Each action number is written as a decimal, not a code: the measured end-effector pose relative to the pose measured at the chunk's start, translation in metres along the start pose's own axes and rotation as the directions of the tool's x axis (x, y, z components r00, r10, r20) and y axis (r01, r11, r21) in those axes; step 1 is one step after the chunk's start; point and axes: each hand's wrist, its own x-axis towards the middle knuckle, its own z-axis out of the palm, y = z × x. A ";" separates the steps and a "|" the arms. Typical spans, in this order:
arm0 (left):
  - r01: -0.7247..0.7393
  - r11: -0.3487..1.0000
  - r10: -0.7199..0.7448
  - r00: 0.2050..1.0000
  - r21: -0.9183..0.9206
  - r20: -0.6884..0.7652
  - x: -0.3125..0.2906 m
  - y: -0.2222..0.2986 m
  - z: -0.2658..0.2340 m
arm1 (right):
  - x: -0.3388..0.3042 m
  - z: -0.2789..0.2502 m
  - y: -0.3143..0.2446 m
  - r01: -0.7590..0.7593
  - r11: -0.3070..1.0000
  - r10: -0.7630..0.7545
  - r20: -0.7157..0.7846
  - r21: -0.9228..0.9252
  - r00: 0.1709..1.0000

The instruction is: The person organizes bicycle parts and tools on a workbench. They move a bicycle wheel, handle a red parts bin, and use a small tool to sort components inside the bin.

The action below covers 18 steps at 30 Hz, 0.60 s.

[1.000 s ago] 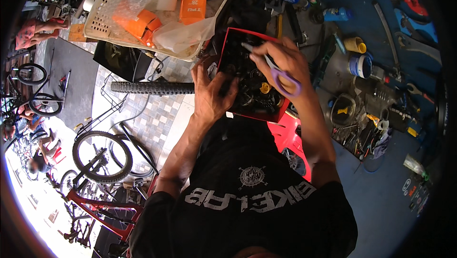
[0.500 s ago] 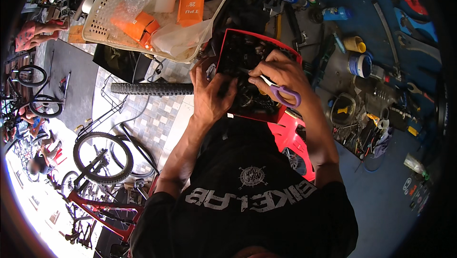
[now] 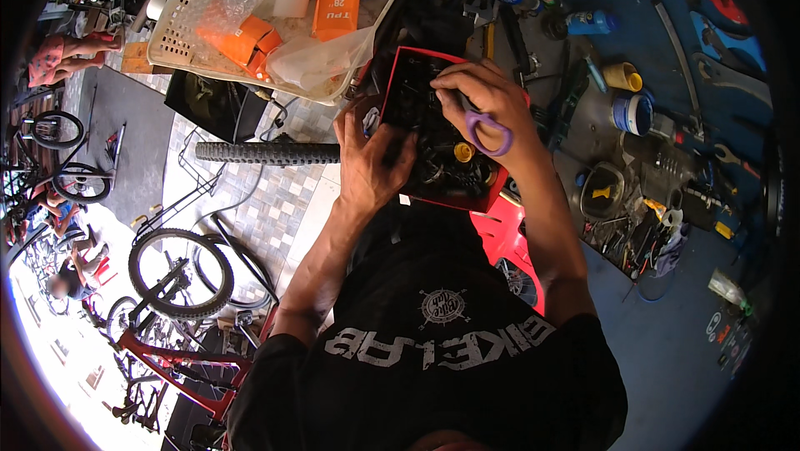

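Note:
A red open box (image 3: pixel 442 200), filled with small dark parts, is in front of my body. My left hand (image 3: pixel 371 159) grips the box's left side, with its fingers curled at the wall. Over the right part of the box is my right hand (image 3: pixel 487 101), holding a pair of scissors with purple handles (image 3: pixel 489 134). The handle loops stick out beside the palm and the blades are hidden. The fingertips of this hand are bent down over the parts; whether they pinch one cannot be made out. A small yellow round piece (image 3: pixel 464 152) lies among the parts.
A cream plastic basket (image 3: pixel 171 43) with bubble wrap and orange boxes (image 3: pixel 337 1) stands beyond the box. Right of it, a blue workbench (image 3: pixel 658 301) carries tools, bottles and a yellow cup (image 3: pixel 622 77). At left are a tyre (image 3: pixel 267 154), bicycles and other people.
My right hand has moved a little away from me and left inside the box, turning the scissors' handles more upright. The yellow piece now shows fully. The left hand has stayed put.

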 end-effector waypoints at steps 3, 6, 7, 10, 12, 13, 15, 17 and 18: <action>0.010 1.000 -0.010 1.000 -0.014 0.005 -0.001 0.000 0.000 | -0.004 0.009 0.003 -0.065 0.995 0.069 0.049 -0.074 0.996; 0.002 1.000 -0.002 1.000 -0.012 0.002 -0.001 -0.002 0.001 | -0.012 0.005 0.002 -0.150 0.980 0.168 0.138 -0.133 0.976; -0.003 1.000 0.003 1.000 -0.009 0.002 -0.001 -0.002 0.001 | -0.014 0.001 0.002 -0.148 0.980 0.172 0.195 -0.131 0.966; -0.002 1.000 0.002 1.000 -0.006 0.004 -0.001 -0.002 0.001 | -0.017 -0.005 -0.003 -0.134 0.986 0.156 0.246 -0.104 0.957; 0.007 1.000 -0.007 1.000 -0.012 0.002 -0.001 -0.002 0.002 | -0.021 -0.009 -0.009 -0.135 0.987 0.152 0.267 -0.082 0.952; 0.011 1.000 -0.011 1.000 -0.014 0.001 -0.001 -0.002 0.002 | -0.021 -0.009 -0.011 -0.110 0.989 0.131 0.241 -0.097 0.962; 0.000 1.000 0.000 1.000 -0.015 -0.010 -0.001 -0.002 0.002 | -0.021 -0.007 -0.014 -0.058 0.991 0.079 0.186 -0.120 0.979; -0.011 1.000 0.011 1.000 -0.006 -0.010 -0.001 -0.002 0.002 | -0.019 -0.001 -0.011 -0.039 0.987 0.076 0.235 -0.155 0.969; -0.016 1.000 0.016 1.000 0.004 -0.006 0.000 -0.002 0.002 | -0.018 0.002 -0.008 -0.027 0.985 0.070 0.255 -0.170 0.964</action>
